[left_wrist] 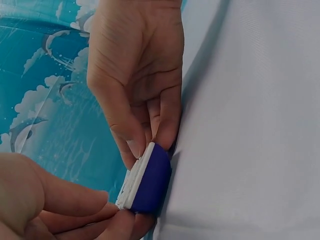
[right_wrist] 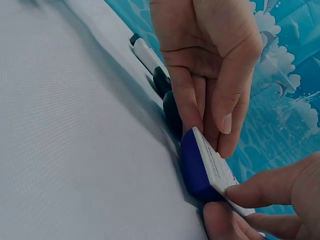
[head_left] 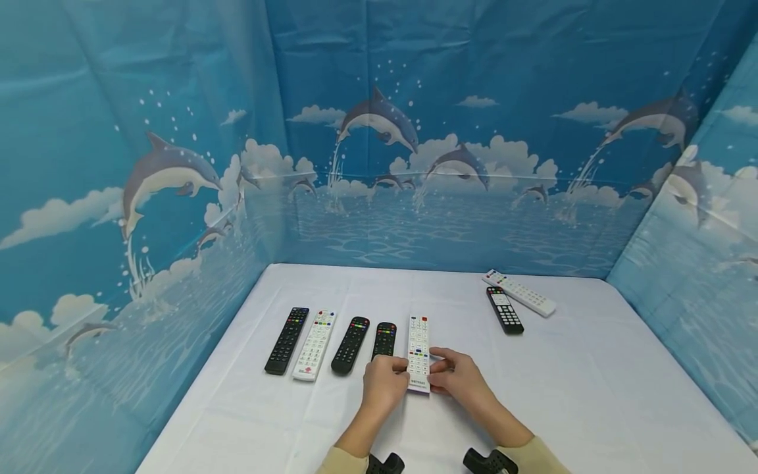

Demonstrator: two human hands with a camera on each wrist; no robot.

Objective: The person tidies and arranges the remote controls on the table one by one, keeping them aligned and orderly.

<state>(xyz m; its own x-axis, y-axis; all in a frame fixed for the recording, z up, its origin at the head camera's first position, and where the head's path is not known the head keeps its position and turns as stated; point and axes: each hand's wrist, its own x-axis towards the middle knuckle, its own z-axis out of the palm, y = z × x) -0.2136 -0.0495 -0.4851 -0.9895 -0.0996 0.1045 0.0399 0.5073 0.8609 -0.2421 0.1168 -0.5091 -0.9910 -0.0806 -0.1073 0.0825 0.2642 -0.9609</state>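
Both hands pinch the near end of the white remote [head_left: 418, 352]: left hand [head_left: 383, 385] and right hand [head_left: 458, 376] each keep a grasping grip, on the white surface [head_left: 592, 395].

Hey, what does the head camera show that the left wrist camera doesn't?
Only the head view shows the row of four other remotes: black, white, black, black, plus a black and white pair farther back on the table. Only the left wrist view shows the blue back of the held remote. Both show the left hand and right hand pinching the white remote by its near end.
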